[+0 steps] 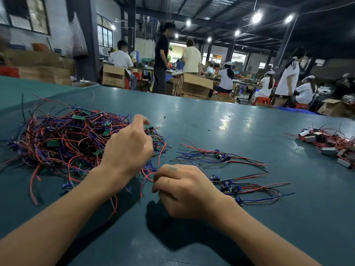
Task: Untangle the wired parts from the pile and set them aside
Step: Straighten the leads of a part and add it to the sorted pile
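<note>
While my left hand sits on the right edge of the big pile of wired boards, its fingers curl down into the red and blue wires, and I cannot tell what they hold. My right hand is curled up on the green table with a red wire at its fingertips; I cannot tell if it pinches it. The set-aside wired parts lie just to its right

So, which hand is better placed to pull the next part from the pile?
Left. The left hand is over the pile; the right hand sits beside it, nearer the sorted parts.
</note>
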